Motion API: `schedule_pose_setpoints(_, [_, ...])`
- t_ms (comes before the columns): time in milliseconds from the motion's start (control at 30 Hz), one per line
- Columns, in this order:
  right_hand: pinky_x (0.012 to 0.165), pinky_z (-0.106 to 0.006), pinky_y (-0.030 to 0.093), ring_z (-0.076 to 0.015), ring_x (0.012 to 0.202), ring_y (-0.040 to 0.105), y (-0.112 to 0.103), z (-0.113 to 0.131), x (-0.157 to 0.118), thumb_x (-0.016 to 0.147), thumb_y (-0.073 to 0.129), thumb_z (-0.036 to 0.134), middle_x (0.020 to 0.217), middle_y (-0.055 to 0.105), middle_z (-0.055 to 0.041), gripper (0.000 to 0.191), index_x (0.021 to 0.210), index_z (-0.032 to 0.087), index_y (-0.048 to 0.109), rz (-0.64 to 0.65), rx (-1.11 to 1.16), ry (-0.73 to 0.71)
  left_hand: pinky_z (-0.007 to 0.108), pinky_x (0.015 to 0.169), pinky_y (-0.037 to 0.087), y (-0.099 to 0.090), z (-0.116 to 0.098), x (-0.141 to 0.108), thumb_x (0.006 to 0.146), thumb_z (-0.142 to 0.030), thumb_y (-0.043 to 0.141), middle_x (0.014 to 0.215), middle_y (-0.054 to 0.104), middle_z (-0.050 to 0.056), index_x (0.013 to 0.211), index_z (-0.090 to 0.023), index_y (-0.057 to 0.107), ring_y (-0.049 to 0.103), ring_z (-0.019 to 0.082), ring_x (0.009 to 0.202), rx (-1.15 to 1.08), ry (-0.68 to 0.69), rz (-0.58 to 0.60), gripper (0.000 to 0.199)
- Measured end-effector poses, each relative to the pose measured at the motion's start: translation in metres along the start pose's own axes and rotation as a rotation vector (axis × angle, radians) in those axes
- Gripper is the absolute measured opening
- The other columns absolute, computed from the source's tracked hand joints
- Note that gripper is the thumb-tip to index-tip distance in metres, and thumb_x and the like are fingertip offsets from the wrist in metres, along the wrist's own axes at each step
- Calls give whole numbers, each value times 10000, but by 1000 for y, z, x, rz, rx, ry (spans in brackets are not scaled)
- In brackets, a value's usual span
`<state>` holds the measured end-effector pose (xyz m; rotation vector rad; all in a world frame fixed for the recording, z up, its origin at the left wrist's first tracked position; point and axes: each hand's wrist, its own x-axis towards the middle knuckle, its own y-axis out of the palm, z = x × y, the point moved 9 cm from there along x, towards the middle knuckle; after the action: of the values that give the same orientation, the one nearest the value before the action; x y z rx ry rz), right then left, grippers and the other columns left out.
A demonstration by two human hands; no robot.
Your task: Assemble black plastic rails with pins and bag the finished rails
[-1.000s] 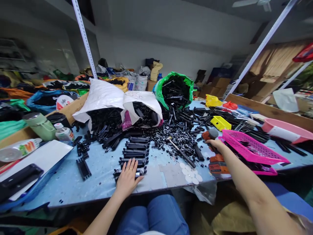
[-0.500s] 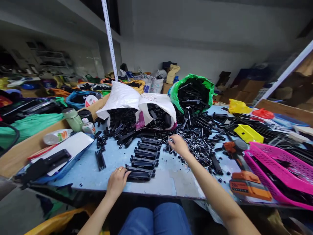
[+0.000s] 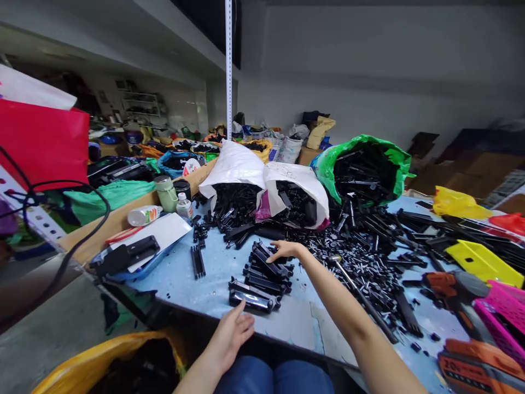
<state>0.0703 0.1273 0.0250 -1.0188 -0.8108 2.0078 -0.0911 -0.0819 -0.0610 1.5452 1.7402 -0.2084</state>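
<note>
A row of black plastic folding parts [image 3: 266, 273] lies on the blue tabletop in front of me, skewed and partly overlapping. My right hand [image 3: 287, 250] reaches over the far end of this row, thumb and fingers apart, touching the farthest parts. At the near table edge my left hand [image 3: 233, 334] is open, its fingertips by the closest black part [image 3: 251, 298]. A heap of small screws and black pieces [image 3: 348, 273] spreads right of my right hand. On that heap lies a hammer-like tool [image 3: 363, 298] with a silver shaft and dark handle.
Two white sacks [image 3: 233, 164] and a green sack [image 3: 365, 143] spill black parts at the back. An orange cordless drill [image 3: 471, 361] and pink basket [image 3: 502, 312] stand right. Bottles [image 3: 166, 194] and a tray [image 3: 164, 241] are left. A yellow sack [image 3: 102, 355] sits below.
The view has turned left, shifting the table rightward. My right hand has gone from the screws to the row's far end, which is now skewed. My left hand has drawn toward me and opened.
</note>
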Motion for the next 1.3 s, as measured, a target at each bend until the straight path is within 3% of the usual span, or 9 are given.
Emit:
schedule_pose_setpoints(200, [827,-321,402,-267,1000,521,39,11,1,548,607,690,1121,555,-126,844,1154,109,508,42,113,91,310,791,492,36,-18,-2,833,-397,488,921,659,114,961,-140,549,636,189,890,-68,76,-47,294])
schedule_pose_setpoints(467, [812,-361,422,-258,988,526,61,0,-16,595,607,635,1057,577,-103,712,1106,149,518,61,315,102,283,736,506,17,-1,-9,657,-177,717,887,678,48,905,-181,565,645,190,841,-446,287,-248,291])
schedule_pose_setpoints(633, [900,-366,384,-251,1065,490,70,10,-25,549,682,546,1124,557,-85,709,1125,175,499,45,459,13,329,827,480,20,-11,3,652,-225,725,906,673,39,985,-202,555,621,208,919,-538,314,-98,375])
schedule_pose_setpoints(800, [929,-350,379,-229,1058,501,76,41,-41,465,754,447,1115,572,-37,752,1119,192,482,136,546,-145,405,825,482,54,-18,1,666,-296,704,1019,649,98,1100,-170,534,620,263,923,-658,164,182,483])
schedule_pose_setpoints(900, [914,-358,397,-222,1019,527,82,68,-54,492,754,428,1072,592,-31,724,1116,190,476,224,569,-217,423,836,475,49,-18,-14,637,-297,722,1056,639,90,1155,-195,508,608,276,952,-701,221,163,569])
schedule_pose_setpoints(1000, [918,-366,393,-224,1025,523,95,115,-67,518,759,424,1099,577,-45,770,1175,183,437,222,497,-332,392,868,462,4,-19,-43,601,-291,743,1063,643,47,1194,-250,475,580,257,1012,-730,385,41,652])
schedule_pose_setpoints(1100, [939,-382,372,-238,1064,504,133,175,-73,500,767,454,1165,547,-51,882,1257,209,385,170,360,-452,388,856,467,-67,-7,-73,628,-339,706,1020,660,56,1152,-222,518,584,266,1005,-695,366,-60,569])
schedule_pose_setpoints(1233, [939,-350,376,-231,1103,492,236,237,-64,533,745,468,1210,528,-54,939,1328,221,312,249,246,-457,419,755,506,-182,26,-92,691,-476,611,914,683,101,1064,-158,569,631,291,879,-418,143,-235,493])
schedule_pose_setpoints(1300, [935,-312,382,-212,1113,496,297,246,-61,603,715,419,1228,523,-69,863,1335,197,315,409,142,-377,376,754,510,-249,37,-98,744,-482,553,956,673,83,1078,-188,545,633,250,882,-149,182,-511,445])
